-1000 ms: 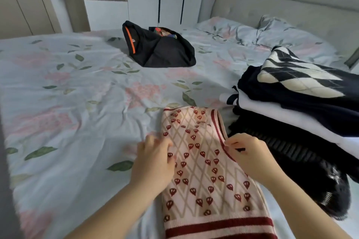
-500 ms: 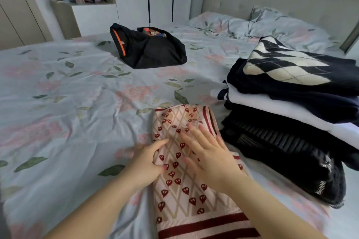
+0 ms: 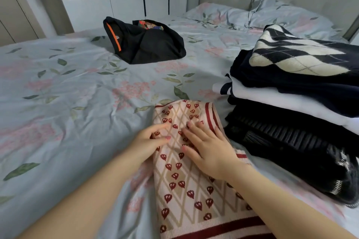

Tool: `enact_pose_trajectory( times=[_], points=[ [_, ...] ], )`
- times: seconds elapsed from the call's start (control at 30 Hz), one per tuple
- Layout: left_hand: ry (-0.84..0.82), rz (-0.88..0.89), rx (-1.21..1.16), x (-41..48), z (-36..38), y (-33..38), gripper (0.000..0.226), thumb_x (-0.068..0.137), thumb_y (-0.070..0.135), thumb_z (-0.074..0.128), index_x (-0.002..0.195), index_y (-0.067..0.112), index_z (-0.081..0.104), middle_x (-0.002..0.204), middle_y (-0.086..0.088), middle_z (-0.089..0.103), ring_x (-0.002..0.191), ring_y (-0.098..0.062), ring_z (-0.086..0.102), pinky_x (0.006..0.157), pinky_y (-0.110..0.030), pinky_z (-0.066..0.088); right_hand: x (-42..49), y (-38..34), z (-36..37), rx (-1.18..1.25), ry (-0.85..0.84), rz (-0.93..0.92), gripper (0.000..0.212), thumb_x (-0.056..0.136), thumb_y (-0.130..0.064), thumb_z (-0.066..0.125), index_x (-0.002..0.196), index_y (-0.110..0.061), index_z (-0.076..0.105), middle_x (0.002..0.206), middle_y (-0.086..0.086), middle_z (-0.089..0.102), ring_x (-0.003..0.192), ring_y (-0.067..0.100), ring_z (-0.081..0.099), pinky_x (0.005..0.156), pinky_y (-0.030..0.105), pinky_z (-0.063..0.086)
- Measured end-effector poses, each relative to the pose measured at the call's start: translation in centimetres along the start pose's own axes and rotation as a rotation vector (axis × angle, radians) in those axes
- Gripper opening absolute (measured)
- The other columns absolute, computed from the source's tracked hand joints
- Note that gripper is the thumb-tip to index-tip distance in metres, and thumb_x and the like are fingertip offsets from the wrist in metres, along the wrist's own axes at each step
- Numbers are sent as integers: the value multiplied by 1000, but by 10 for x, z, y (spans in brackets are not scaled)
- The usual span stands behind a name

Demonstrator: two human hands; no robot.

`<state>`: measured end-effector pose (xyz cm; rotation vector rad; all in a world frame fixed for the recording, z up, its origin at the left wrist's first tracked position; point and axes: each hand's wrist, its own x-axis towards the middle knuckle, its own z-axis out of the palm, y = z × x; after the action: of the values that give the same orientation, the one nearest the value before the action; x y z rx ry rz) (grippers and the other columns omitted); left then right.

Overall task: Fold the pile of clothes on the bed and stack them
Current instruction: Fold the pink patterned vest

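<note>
Now, from the head view, I see the folded sweater (image 3: 186,190) on the bed (image 3: 68,103), just beside the stack (image 3: 291,101). My right hand (image 3: 210,150) presses it, fingers spread. My left hand (image 3: 149,141) rests loosely on its left edge.

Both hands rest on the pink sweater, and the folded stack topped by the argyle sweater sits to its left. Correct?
No: the head view shows the stack right of the pink sweater. The left hand and right hand do rest on it.
</note>
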<state>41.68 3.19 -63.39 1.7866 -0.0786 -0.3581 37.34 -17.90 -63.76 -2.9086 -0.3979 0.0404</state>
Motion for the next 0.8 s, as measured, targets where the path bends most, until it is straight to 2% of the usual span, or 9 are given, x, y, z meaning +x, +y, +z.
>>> enact_pose_trajectory(
  times=[0.1, 0.17, 0.3, 0.37, 0.47, 0.6, 0.63, 0.7, 0.8],
  points=[
    [-63, -50, -96, 12, -11, -1, 54, 85, 10, 72, 124, 46, 62, 142, 5, 53, 130, -13, 48, 114, -38, 37, 8, 10, -1, 20, 21, 33, 71, 94, -69, 8, 156, -37, 3, 162, -17, -7, 149, 8, -14, 123, 40, -6],
    [-90, -44, -93, 19, -14, 1, 62, 85, 10, 72, 130, 48, 55, 147, 7, 46, 135, -13, 43, 116, -38, 33, 10, 16, -1, 54, -57, 52, 70, 96, -67, 17, 157, -33, 7, 164, -14, -3, 150, 8, -12, 124, 39, 0],
    [-82, 8, 34, 34, -10, 8, 55, 87, 17, 72, 124, 54, 55, 150, 10, 43, 138, -11, 39, 117, -36, 30, 7, 18, 2, 26, 5, 12, 70, 95, -68, 15, 156, -37, 5, 162, -19, -7, 148, 4, -15, 124, 38, -1],
    [-38, 22, 68, 39, -5, 8, 58, 88, 19, 71, 136, 45, 50, 147, 13, 43, 132, -7, 41, 108, -24, 36, 6, 19, 2, 69, -73, 17, 70, 96, -67, 20, 156, -36, 2, 162, -20, -8, 145, -1, -16, 124, 36, 1],
    [62, 30, 97, 39, 0, 10, 80, 88, 20, 71, 153, 33, 26, 146, 13, 40, 115, 2, 39, 87, -7, 34, -3, 19, -7, 16, -17, -15, 66, 97, -65, 22, 156, -38, 10, 163, -19, 2, 149, 3, -3, 121, 34, 1],
    [58, -34, -55, 17, 1, 16, 99, 85, 9, 73, 155, 40, 9, 155, 4, 36, 128, -9, 44, 108, -30, 35, -37, 23, -24, 105, 24, 18, 45, 100, -43, 47, 144, -36, 46, 151, -19, 36, 139, 5, 31, 108, 27, 40],
    [60, -74, -90, 7, 0, 16, 102, 84, 6, 73, 154, 44, 9, 153, 0, 39, 122, -14, 52, 103, -36, 43, -45, 26, -29, 136, 55, 69, 36, 99, -38, 51, 134, -32, 57, 141, -16, 46, 130, 7, 42, 100, 26, 46],
    [36, -168, -120, -17, -3, 12, 105, 84, 2, 73, 153, 47, 7, 147, -5, 45, 105, -15, 61, 75, -35, 55, -58, 31, -39, 190, 110, 224, 26, 97, -34, 56, 119, -26, 66, 119, -10, 54, 107, 10, 57, 88, 27, 51],
    [-31, -247, -149, -50, -1, 6, 106, 84, 1, 72, 150, 54, 8, 121, 7, 64, 93, -14, 72, 59, -29, 56, -76, 29, -43, 115, -2, 420, 35, 96, -38, 54, 129, -24, 56, 112, -6, 50, 97, 14, 56, 83, 28, 53]
  ],
)
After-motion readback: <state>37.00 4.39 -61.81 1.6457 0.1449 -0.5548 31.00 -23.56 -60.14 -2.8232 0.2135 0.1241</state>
